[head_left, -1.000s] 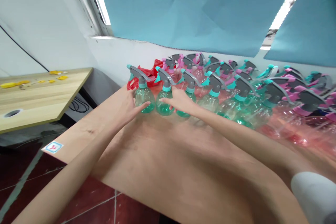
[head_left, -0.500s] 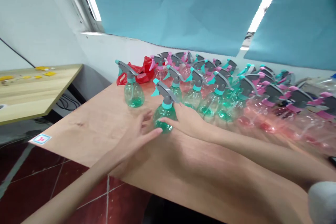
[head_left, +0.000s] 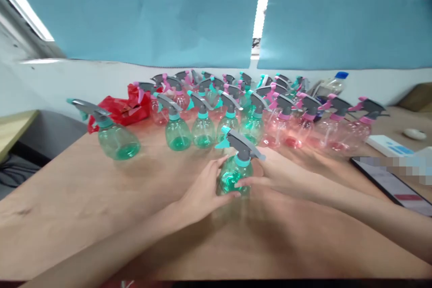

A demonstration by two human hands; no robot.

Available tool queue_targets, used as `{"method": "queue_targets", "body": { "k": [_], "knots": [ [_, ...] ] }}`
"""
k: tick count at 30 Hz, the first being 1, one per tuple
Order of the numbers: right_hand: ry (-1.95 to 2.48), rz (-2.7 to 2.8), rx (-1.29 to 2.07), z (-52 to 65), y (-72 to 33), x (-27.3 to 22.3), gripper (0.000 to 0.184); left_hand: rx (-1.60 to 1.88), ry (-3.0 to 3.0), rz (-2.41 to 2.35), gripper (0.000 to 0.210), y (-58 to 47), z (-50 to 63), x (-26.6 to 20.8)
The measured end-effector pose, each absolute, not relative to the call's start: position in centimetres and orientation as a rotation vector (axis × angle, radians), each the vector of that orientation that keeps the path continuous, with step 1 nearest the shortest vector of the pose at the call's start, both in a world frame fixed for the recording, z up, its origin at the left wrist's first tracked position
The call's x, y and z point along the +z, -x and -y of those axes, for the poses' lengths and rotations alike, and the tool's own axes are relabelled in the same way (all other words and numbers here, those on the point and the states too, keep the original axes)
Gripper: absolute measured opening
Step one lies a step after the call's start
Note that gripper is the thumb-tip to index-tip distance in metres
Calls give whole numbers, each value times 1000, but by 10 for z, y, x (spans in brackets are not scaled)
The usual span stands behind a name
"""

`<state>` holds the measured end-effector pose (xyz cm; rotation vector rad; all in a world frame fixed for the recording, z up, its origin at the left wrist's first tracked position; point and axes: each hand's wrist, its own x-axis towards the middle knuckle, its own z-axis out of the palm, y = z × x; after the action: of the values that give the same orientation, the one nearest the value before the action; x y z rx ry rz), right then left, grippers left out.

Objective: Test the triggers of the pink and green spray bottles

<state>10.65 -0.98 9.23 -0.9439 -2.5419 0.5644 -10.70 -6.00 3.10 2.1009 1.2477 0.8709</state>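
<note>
Between my two hands is a green spray bottle (head_left: 232,173) with a grey and turquoise trigger head, standing about upright. My left hand (head_left: 207,184) is curled round its left side, thumb across the front. From the right, my right hand (head_left: 265,171) grips the same bottle, its thumb on the front and its other fingers hidden behind. Another green spray bottle (head_left: 118,139) stands alone to the left. Just behind my hands runs a row with more green spray bottles (head_left: 178,132) and pink spray bottles (head_left: 305,126), each holding a little liquid.
A crumpled red plastic bag (head_left: 124,108) lies at the back left of the wooden table (head_left: 84,207). On the right are a phone or tablet (head_left: 388,182), a white and blue box (head_left: 389,145) and a white mouse (head_left: 414,134). A blue-capped bottle (head_left: 334,83) stands behind the row.
My left hand has closed onto the green spray bottle beside my right hand. The bottle has come away from the row, nearer to me. The view has turned right.
</note>
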Motion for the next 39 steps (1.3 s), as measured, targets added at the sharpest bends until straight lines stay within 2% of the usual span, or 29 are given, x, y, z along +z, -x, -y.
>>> {"method": "queue_targets", "body": {
  "k": [3,8,12,18,23,30,35,39],
  "knots": [
    [835,2498,666,3,-132,96,62,832,-2062,-1124,80,88,50,30],
    [825,2409,879,-12,-161,90,55,808,-2064,-1043,80,60,37,28],
    [790,2228,960,-20,-170,82,63,816,-2117,-1037,76,39,26,21],
    [772,2008,949,-26,-182,74,38,848,-2203,-951,68,10,10,18],
    [751,2013,831,-34,-198,71,30,846,-2170,-938,70,-10,0,15],
    [766,2101,938,-45,-213,61,37,781,-2144,-945,70,-17,-11,10],
    [744,1963,1011,-44,-208,56,41,741,-2227,-996,70,-8,-8,7],
    [813,1962,943,-43,-208,62,40,618,-2392,-1097,58,6,-3,6]
  ]
}}
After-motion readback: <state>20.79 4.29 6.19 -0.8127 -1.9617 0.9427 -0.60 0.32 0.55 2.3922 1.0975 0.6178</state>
